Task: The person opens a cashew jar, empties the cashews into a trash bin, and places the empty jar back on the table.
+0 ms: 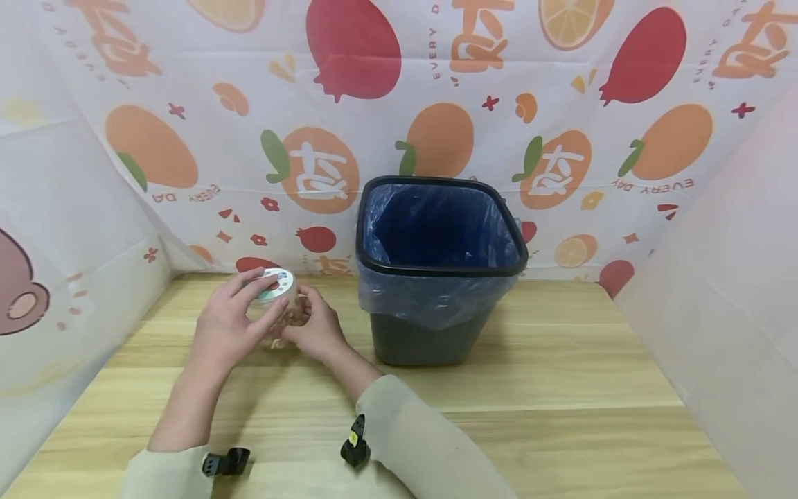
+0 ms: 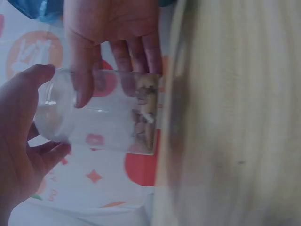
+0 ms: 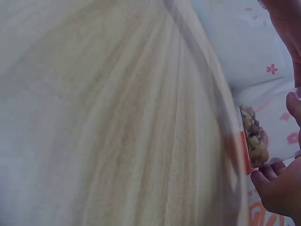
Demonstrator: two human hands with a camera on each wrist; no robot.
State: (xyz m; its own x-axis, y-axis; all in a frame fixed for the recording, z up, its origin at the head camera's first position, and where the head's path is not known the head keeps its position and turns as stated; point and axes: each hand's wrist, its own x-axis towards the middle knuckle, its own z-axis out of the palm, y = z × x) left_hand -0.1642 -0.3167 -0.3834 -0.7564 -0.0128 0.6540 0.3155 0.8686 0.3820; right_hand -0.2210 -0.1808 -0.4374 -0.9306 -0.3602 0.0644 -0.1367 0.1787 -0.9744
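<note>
Left hand (image 1: 229,320) and right hand (image 1: 319,329) grip a clear cylindrical jar (image 2: 106,125) of lumpy brown pieces (image 2: 146,115) at a pale wood-grain table (image 1: 561,388). Fruit-printed white cloth (image 1: 386,125) hangs behind.

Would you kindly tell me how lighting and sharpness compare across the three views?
Head: bright and fairly crisp, with faint shadow beside the bin; left wrist: dimmer and soft, pale highlights on the jar, its contents poorly defined; right wrist: hazy, the table blurred, its grain fanning out.

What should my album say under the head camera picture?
A left hand and right hand hold a clear, cylindrical jar beside a dark, tapered bin lined with a bluish plastic bag.
</note>
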